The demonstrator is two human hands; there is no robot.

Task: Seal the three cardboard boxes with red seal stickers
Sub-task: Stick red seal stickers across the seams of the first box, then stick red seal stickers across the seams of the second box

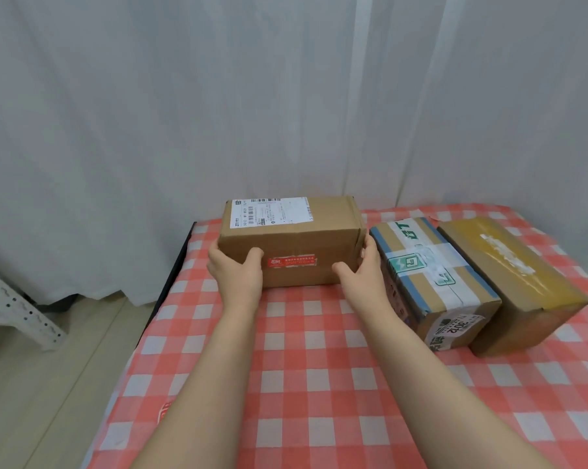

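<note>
A brown cardboard box (292, 238) with a white shipping label on top stands at the table's far left. A red seal sticker (292, 261) is stuck across its front face. My left hand (235, 269) grips the box's left end, thumb on the front face. My right hand (363, 269) grips the right end the same way. To the right lies a second box (431, 279) wrapped in blue, white and green tape. A third box (512, 282) with yellow tape on top lies beside it. No red sticker shows on either of those two.
The table wears a red-and-white checked cloth (302, 367). White curtains (218, 96) hang right behind the boxes. A white perforated metal frame (18, 306) stands on the floor at the left, past the table's left edge.
</note>
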